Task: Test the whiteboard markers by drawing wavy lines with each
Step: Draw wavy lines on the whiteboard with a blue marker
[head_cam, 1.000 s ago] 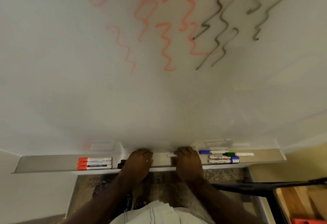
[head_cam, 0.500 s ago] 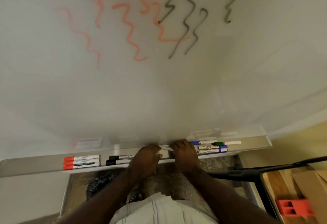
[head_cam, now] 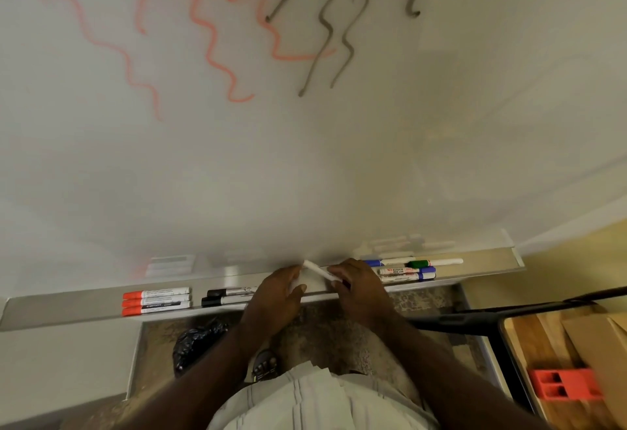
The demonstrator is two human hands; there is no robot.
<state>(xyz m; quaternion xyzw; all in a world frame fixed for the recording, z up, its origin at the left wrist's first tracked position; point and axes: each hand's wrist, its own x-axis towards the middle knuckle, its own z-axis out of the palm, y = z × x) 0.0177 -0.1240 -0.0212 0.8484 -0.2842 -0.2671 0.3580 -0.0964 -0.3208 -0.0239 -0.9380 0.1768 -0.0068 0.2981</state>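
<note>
Whiteboard [head_cam: 305, 158] filled most of frame; carried orange-red wavy lines [head_cam: 210, 39] at 11 o'clock and dark grey-black wavy lines [head_cam: 325, 22] at 12 o'clock. No blue or green strokes seen on visible part of board.

Marker tray [head_cam: 68, 307] ran along bottom edge of board, 9 to 3 o'clock. Held three groups:
- Three red-capped markers [head_cam: 156, 301] at 9 o'clock of hands, lying side by side.
- Two black-capped markers [head_cam: 227, 296] just beside left hand, partly hidden by it.
- Blue- and green-capped markers [head_cam: 407, 270] at 3 o'clock of hands, a small cluster touching each other.

Judged roughly mid-task: red and black sets probably tested, given matching lines above; blue/green set apparently left to do. Not confirmable for each single marker.

Left hand [head_cam: 276, 297] and right hand [head_cam: 358, 290] sat close together over tray centre. White marker [head_cam: 319, 271] spanned between them, tilted, far end up toward 11 o'clock. Right hand closed around its near end; cap colour hidden. Left hand curled at far end, fingertips against or just beside barrel; firm grip or light touch could not be told. Looked like uncapping or recapping; which one, unclear.
</note>
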